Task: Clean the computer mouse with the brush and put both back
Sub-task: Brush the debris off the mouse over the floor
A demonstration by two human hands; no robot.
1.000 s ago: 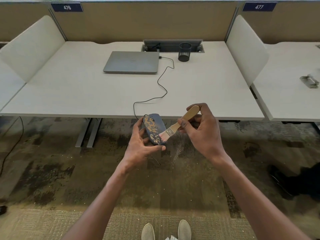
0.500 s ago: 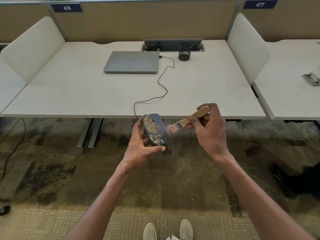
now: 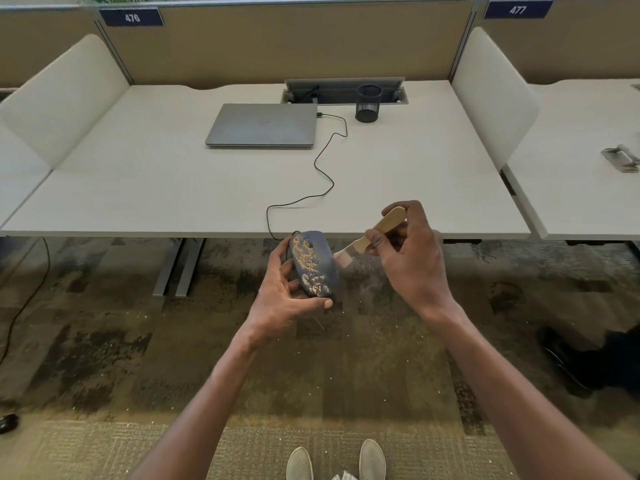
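My left hand (image 3: 282,299) holds a dark blue-grey computer mouse (image 3: 313,263) in the air just in front of the desk edge, tilted on its side, with thumb below and fingers behind it. Tan dust patches cover its top. My right hand (image 3: 410,258) grips the wooden handle of a small brush (image 3: 372,233). The blurred bristles touch the mouse's right edge near its upper half. Fine dust hangs in the air below the brush. The mouse's black cable (image 3: 323,178) runs up over the desk to the laptop.
On the pale desk (image 3: 145,188) lie a closed grey laptop (image 3: 263,124) and a black mesh pen cup (image 3: 369,103) by a cable hatch. White side dividers flank the desk. Patterned carpet and my shoes (image 3: 334,460) are below; a neighbouring desk stands at right.
The brush swept from the lower part of the mouse up and off to the right, then came back against its right edge. Dust fell to the carpet. My left hand stayed put.
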